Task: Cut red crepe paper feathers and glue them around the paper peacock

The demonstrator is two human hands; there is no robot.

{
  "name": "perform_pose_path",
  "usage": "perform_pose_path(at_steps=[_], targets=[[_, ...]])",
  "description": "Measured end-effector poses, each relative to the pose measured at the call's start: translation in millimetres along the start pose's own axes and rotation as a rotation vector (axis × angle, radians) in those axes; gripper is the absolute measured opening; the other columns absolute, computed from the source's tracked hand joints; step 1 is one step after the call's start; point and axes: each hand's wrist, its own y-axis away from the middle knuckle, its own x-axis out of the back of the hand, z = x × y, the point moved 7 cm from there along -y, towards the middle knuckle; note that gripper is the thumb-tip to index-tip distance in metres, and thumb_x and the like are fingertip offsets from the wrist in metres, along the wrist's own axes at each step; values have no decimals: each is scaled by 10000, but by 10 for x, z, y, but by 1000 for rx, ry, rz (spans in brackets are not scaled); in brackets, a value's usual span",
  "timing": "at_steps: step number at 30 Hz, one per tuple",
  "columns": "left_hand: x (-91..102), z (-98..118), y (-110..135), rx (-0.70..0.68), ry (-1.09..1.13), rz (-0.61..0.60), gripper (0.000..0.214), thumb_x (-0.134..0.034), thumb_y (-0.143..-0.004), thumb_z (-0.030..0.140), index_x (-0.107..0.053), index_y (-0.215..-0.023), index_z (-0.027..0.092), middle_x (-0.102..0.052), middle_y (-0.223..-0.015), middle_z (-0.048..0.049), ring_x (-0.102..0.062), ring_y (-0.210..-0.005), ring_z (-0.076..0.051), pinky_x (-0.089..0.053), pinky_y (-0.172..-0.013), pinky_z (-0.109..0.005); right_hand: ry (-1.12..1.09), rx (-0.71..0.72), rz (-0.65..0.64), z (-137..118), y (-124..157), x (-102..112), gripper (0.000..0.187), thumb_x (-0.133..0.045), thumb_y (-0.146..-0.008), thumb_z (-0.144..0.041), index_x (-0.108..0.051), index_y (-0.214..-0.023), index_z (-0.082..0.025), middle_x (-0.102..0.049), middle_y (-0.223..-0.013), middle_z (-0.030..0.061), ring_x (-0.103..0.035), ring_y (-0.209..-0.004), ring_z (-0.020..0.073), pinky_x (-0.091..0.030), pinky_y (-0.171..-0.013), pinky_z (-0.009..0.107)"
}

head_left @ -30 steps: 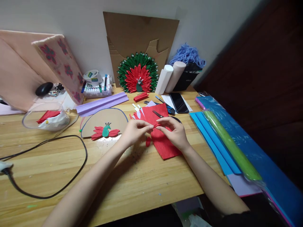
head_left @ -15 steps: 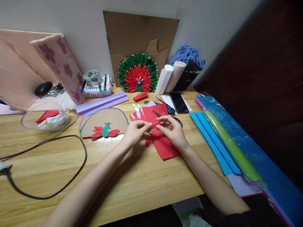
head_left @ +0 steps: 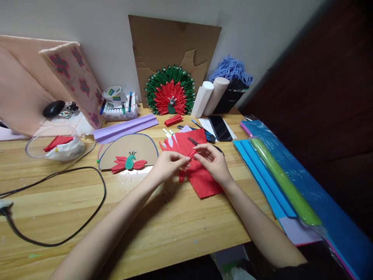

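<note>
Between my left hand and my right hand is a small piece of red crepe paper, pinched by the fingertips of both. Under them lies a larger red crepe paper sheet, cut into strips at its far left corner. Scissors rest on that sheet, their handles partly hidden behind my right hand. Left of my hands, a half-round cardboard piece with a blue edge bears a green paper bird with red petal-like wings. Another red scrap lies below my left fingers.
A finished red and green peacock leans on cardboard at the wall. Nearby are a phone, white rolls, markers and folded purple paper. A black cable loops at left; wrapped paper rolls line the right edge.
Both hands stay over the red sheet, still pinching the small red piece. My fingers have shifted slightly and the piece is turned more upright. The view has moved a little.
</note>
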Motion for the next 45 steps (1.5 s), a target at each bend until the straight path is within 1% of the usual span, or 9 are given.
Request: perform_pose_path(at_steps=[6, 10, 13, 16, 18, 22, 28, 36, 45], targets=[[-44, 66, 103, -91, -336, -66, 279, -565, -797, 351, -677, -662, 133, -697, -652, -64, -630, -605, -149, -467, -606, -254, 24, -55, -100, 13, 53, -144, 207, -669, -768, -331, -611, -922, -206, -645, -890, 36, -630, -833, 164, -525, -746, 286], [179, 121, 332, -176, -552, 63, 282, -533, -825, 390, -701, -762, 172, -714, -748, -44, -633, -679, -163, -448, -635, -261, -11, -100, -226, 2, 27, -422, 173, -652, -774, -351, -616, -835, -193, -663, -837, 36, -643, -798, 170, -534, -722, 299], [638, 123, 555, -233, -626, 249, 274, -503, -850, 399, -681, -904, 198, -713, -879, -43, -637, -790, -177, -459, -712, -282, -25, -114, -297, -31, -108, -721, 171, -648, -765, -347, -613, -801, -183, -660, -787, 31, -645, -741, 163, -529, -699, 305], [1330, 117, 859, -294, -777, 658, 223, -479, -865, 325, -649, -901, 185, -681, -921, -60, -610, -887, -200, -445, -812, -323, 3, -92, -319, -57, -307, -1076, 155, -652, -738, -324, -608, -770, -179, -657, -759, 33, -640, -707, 161, -514, -667, 303], [1712, 40, 1033, -293, -822, 860, 217, -449, -874, 300, -620, -936, 181, -651, -950, -69, -595, -903, -208, -449, -818, -335, 30, -90, -304, -22, -425, -1313, 145, -634, -734, -313, -601, -760, -174, -664, -740, 40, -636, -681, 161, -501, -644, 301], [2081, -206, 1120, -226, -859, 940, 229, -463, -861, 304, -581, -995, 161, -593, -1036, -105, -563, -979, -232, -448, -865, -372, 146, -128, -231, 177, -537, -1651, 129, -606, -719, -295, -597, -745, -168, -660, -694, 34, -617, -635, 159, -474, -581, 281], [2059, -436, 1033, -94, -882, 826, 358, -519, -826, 332, -524, -1114, 118, -564, -1091, -154, -544, -1029, -273, -444, -895, -430, 292, -73, -197, 263, -509, -1775, 133, -590, -744, -305, -609, -783, -179, -671, -708, 27, -616, -645, 158, -456, -596, 272], [2017, -481, 1015, -77, -881, 787, 259, -527, -800, 287, -558, -1020, 154, -596, -931, -102, -579, -891, -247, -482, -776, -382, 304, -65, -187, 262, -518, -1674, 120, -569, -763, -301, -594, -796, -188, -674, -708, 31, -624, -657, 176, -474, -603, 292], [2026, -488, 1001, -58, -900, 799, 256, -524, -800, 333, -569, -983, 160, -602, -906, -93, -579, -864, -246, -469, -748, -367, 338, -100, -192, 319, -493, -1679, 113, -592, -747, -291, -614, -767, -182, -672, -712, 32, -605, -638, 167, -446, -580, 271]])
